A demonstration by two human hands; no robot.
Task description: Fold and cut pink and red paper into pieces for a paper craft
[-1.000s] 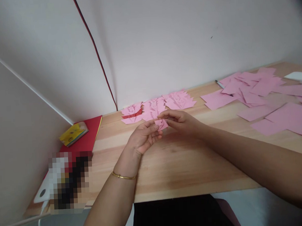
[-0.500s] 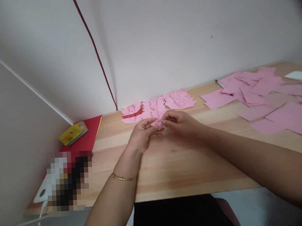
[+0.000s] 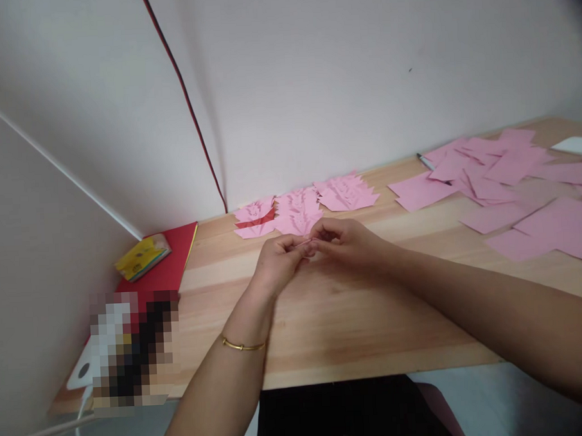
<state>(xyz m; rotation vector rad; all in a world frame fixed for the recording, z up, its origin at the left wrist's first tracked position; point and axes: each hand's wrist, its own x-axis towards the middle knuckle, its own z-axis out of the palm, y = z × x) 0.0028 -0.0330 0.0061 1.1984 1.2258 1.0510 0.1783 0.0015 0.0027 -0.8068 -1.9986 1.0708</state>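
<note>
My left hand [image 3: 279,260] and my right hand [image 3: 347,242] meet fingertip to fingertip above the middle of the table. Both pinch a small folded piece of pink paper [image 3: 305,242], of which only a thin edge shows; the fingers hide the rest. Just beyond them, pink paper pieces with jagged edges [image 3: 297,208] lie in rows by the wall. A red strip [image 3: 256,220] rests among the leftmost ones.
Loose pink paper sheets [image 3: 515,160] spread over the right of the wooden table [image 3: 334,332], beside a pen [image 3: 424,161]. At left, a yellow packet [image 3: 143,256] lies on a red folder [image 3: 180,239]. A dark red cord [image 3: 181,81] runs down the wall.
The pink paper between my fingers has tipped from showing its face to nearly edge-on. My hands have drawn closer together, the left shifting slightly right.
</note>
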